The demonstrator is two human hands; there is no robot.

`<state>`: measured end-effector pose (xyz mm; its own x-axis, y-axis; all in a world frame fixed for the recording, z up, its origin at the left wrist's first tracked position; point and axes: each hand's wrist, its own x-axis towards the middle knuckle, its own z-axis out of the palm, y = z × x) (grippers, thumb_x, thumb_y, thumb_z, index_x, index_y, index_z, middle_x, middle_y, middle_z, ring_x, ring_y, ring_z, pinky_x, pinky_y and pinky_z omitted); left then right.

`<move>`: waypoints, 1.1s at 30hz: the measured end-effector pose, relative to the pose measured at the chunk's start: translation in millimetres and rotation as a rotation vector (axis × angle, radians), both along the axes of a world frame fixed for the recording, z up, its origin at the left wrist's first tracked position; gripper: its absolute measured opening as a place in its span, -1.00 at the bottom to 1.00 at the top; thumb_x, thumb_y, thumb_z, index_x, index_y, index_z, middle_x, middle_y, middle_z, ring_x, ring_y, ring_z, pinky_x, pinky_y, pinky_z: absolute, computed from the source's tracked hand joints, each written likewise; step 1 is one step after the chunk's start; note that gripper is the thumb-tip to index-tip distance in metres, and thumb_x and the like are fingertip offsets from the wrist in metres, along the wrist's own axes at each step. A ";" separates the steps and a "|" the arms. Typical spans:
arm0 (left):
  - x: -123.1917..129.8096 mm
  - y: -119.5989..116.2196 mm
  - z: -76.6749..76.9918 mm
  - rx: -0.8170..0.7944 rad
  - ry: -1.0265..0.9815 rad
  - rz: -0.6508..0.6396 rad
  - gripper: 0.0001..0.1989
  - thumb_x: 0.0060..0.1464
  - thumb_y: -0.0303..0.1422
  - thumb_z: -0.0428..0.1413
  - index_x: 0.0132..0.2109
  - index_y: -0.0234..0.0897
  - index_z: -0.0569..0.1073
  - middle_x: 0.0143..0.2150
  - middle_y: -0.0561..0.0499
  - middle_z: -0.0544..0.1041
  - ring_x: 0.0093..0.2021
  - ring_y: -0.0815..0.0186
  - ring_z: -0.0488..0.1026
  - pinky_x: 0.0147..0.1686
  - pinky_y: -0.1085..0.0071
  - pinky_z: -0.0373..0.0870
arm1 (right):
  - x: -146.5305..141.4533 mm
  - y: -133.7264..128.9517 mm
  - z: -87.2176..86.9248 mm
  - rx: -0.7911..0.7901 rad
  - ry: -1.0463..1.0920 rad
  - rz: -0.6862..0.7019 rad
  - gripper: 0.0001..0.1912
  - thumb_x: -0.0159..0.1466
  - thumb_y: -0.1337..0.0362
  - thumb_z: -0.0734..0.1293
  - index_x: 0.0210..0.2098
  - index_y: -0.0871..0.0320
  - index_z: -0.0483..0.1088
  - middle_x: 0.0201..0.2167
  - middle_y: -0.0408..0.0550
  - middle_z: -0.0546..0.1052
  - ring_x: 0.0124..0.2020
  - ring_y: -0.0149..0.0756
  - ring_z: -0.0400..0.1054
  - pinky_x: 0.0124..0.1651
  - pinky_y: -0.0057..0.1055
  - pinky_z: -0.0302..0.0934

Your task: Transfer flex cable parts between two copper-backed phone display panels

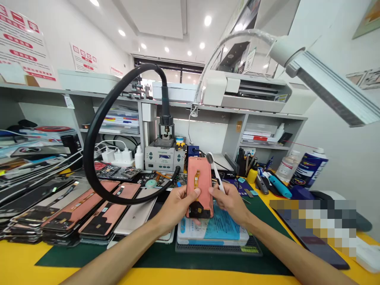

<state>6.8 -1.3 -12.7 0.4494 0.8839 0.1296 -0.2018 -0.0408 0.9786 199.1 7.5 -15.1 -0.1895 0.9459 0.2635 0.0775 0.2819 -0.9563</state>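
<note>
Bare forearms [130, 243] converge from near left and right; left hand [178, 201], thumb [193, 196] extended, and right hand [231, 202] grip.

Yellow tabletop [23, 261] with a dark green mat [139, 260]
Stacks of flat pink-and-black phone-sized panels [126, 198] stand on the left; a grey textured rectangular pad [219, 249] lies on the mat; a dark glossy slab [310, 243] rests at right.

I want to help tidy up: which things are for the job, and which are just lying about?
Probably for the job:
- pink panel, in the left hand
- white-handled brush, in the right hand

Seemingly lying about:
- spray can
- clear bottle
</note>
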 end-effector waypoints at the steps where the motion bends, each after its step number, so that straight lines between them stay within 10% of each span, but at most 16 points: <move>1: 0.2 -0.5 0.2 0.001 0.011 0.003 -0.56 0.13 -0.02 0.16 -0.18 -0.38 0.47 -0.40 -0.07 0.60 -0.52 0.28 0.52 -0.58 0.42 0.50 | -0.1 -1.9 -0.8 0.005 -0.020 0.000 -0.52 0.19 -0.03 0.40 -0.56 0.13 0.14 -0.71 -0.32 0.05 -0.70 -0.53 -0.13 -0.63 -0.47 -0.21; 20: 2.2 0.7 8.8 -0.067 0.145 -0.036 -0.58 0.06 -0.05 0.22 -0.28 -0.40 0.51 -0.47 -0.08 0.59 -0.65 0.36 0.45 -0.69 0.53 0.35 | -0.3 -9.1 -0.2 -0.069 -0.032 0.082 -0.58 0.20 0.04 0.35 -0.57 0.12 0.11 -0.67 -0.31 -0.02 -0.67 -0.52 -0.16 -0.61 -0.46 -0.23; 33: -6.6 4.7 -3.1 -0.009 0.062 -0.075 -0.55 0.05 -0.03 0.21 -0.26 -0.41 0.59 -0.34 -0.08 0.60 -0.41 0.37 0.48 -0.38 0.51 0.45 | 11.6 -4.7 -11.4 -0.143 -0.179 -0.022 -0.46 0.15 -0.14 0.41 -0.65 0.13 0.23 -0.72 -0.18 0.10 -0.69 -0.44 -0.06 -0.66 -0.40 -0.15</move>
<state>0.2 3.4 -15.7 0.5214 0.8483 0.0918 -0.1431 -0.0191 0.9895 210.7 2.7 -26.6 -0.1999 0.9757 0.0900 0.2545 0.1404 -0.9568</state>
